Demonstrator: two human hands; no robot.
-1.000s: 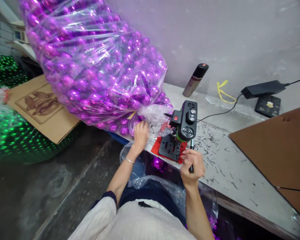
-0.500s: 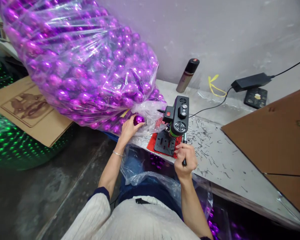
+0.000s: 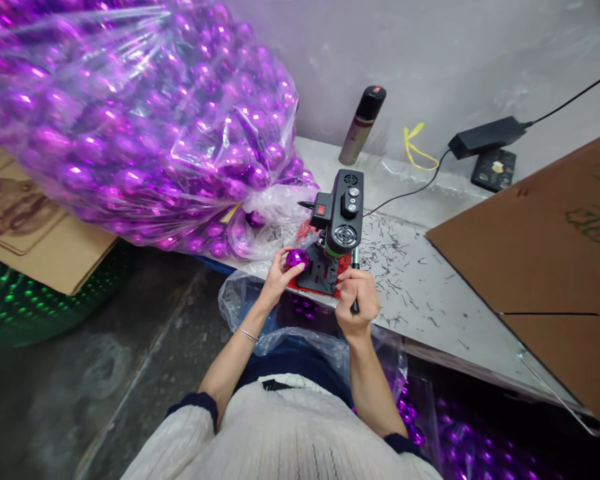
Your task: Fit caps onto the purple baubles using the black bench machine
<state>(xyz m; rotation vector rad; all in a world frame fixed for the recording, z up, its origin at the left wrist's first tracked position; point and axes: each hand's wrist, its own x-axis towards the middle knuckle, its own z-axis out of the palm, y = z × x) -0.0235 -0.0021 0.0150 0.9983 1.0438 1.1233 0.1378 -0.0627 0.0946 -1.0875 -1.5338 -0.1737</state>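
A shiny purple ball ornament is pinched in my left hand, just left of a small black bench machine. That machine has vents, knobs and a red switch, and its slotted base plate rests on a red sheet. My right hand is wrapped round the black grip of the machine's lever handle. Behind my left hand lies the gathered mouth of a large clear plastic bag, packed with purple balls. The machine's underside is hidden from above.
A spray can stands by the wall, near a yellow tie and a black power adapter. Small dark bits litter the white table. A cardboard box is at right; cardboard lies over green balls at left.
My left hand has brought the purple ball from the bag's mouth rightward to the machine's base. My right hand keeps its hold on the lever. The whole view has shifted slightly.
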